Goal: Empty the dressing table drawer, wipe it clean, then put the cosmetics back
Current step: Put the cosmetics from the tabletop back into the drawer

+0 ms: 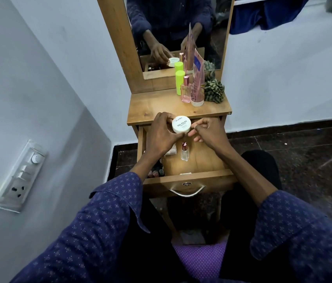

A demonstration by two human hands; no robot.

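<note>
The wooden drawer (pixel 193 177) of the dressing table stands pulled out toward me. My left hand (pixel 162 133) grips a round white jar (pixel 181 124) labelled nail polish, held above the drawer's back part. My right hand (pixel 207 130) hovers just right of the jar with fingers loosely curled, fingertips near its lower edge, holding nothing I can see. Inside the drawer lie a small clear bottle with a rosy cap (pixel 184 152), a pale pink item (pixel 171 151) and several small nail polish bottles (pixel 157 172) along the left side, partly hidden by my left arm.
On the tabletop (pixel 157 107) stand a lime-green bottle (pixel 179 81), a pink perfume bottle (pixel 185 90), a pink tube (pixel 198 82) and a crumpled checked cloth (pixel 214 89) before the mirror (pixel 173 27). A switch panel (pixel 21 176) is on the left wall. A purple seat (pixel 199 258) is under me.
</note>
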